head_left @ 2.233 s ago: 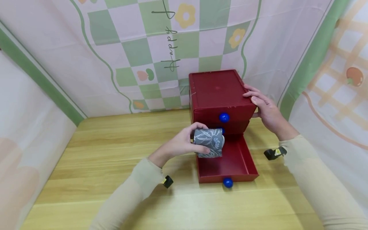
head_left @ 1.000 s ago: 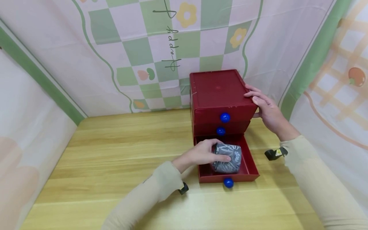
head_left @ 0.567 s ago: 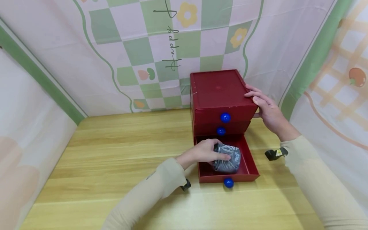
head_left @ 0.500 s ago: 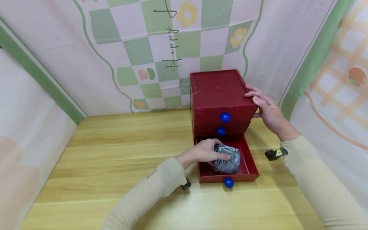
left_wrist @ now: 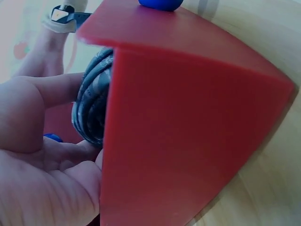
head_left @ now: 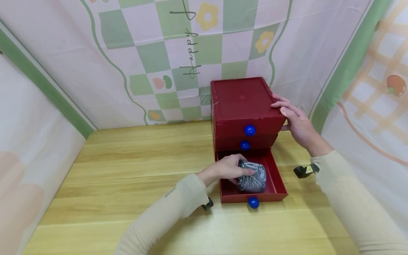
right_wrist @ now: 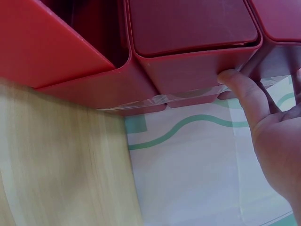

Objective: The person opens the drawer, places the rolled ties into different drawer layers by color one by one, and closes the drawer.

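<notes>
A rolled grey cloth (head_left: 253,179) with a white leaf print lies in the pulled-out bottom drawer (head_left: 275,170) of a red drawer cabinet (head_left: 243,99). My left hand (head_left: 227,167) grips the roll from its left, the thumb along its near upper side. In the left wrist view, the folded layers of the rolled cloth (left_wrist: 90,101) show between thumb and fingers, partly hidden by the drawer wall (left_wrist: 188,132). Against the cabinet's right side rests my right hand (head_left: 296,122), fingers at the top edge. The right wrist view shows one of its fingertips (right_wrist: 228,76) touching the cabinet side.
The cabinet's upper two drawers, each with a blue knob (head_left: 250,130), are pushed in. A light wooden table (head_left: 143,170) extends to the left and front. Printed cloth walls (head_left: 178,53) enclose the back and sides.
My left hand has carried the rolled cloth right and down into the open bottom drawer, then shifted slightly along it. The right hand has stayed on the cabinet.
</notes>
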{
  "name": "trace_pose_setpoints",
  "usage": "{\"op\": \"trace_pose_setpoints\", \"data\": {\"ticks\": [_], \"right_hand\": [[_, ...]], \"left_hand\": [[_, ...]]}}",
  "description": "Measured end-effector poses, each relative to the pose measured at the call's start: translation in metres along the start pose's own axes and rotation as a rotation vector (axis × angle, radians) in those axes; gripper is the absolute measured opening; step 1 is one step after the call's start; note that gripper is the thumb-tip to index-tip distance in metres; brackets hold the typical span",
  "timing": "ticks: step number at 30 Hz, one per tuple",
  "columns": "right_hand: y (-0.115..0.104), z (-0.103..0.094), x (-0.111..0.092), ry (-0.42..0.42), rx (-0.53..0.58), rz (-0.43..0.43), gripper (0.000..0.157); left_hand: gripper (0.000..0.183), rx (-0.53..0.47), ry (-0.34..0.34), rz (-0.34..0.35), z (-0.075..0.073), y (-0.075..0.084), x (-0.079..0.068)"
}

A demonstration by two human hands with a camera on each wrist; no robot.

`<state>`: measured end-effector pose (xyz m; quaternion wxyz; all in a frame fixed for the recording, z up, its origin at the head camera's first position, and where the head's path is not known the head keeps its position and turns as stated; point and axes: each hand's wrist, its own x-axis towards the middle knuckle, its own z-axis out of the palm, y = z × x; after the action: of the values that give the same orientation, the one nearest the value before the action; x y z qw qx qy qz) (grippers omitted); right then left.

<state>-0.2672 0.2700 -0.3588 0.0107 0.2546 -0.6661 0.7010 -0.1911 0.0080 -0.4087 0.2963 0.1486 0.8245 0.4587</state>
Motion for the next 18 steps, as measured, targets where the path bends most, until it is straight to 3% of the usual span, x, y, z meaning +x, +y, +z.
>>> {"op": "trace_pose_setpoints", "data": {"ticks": [6,11,18], "right_hand": [[0.0001,0.0002,0.0001,0.003,0.001,0.003,0.032],[-0.0003,0.0002,-0.0002,0.005,0.001,0.008,0.032],[-0.001,-0.0003,0.0,0.003,0.003,0.012,0.032]], "left_hand": [[0.052,0.324,0.024,0.061,-0.001,0.0014,-0.0018],[0.055,0.54,0.051,0.063,0.0,0.004,-0.0036],[0.048,0.671,0.087,0.1,0.0021,0.0059,-0.0029]]}}
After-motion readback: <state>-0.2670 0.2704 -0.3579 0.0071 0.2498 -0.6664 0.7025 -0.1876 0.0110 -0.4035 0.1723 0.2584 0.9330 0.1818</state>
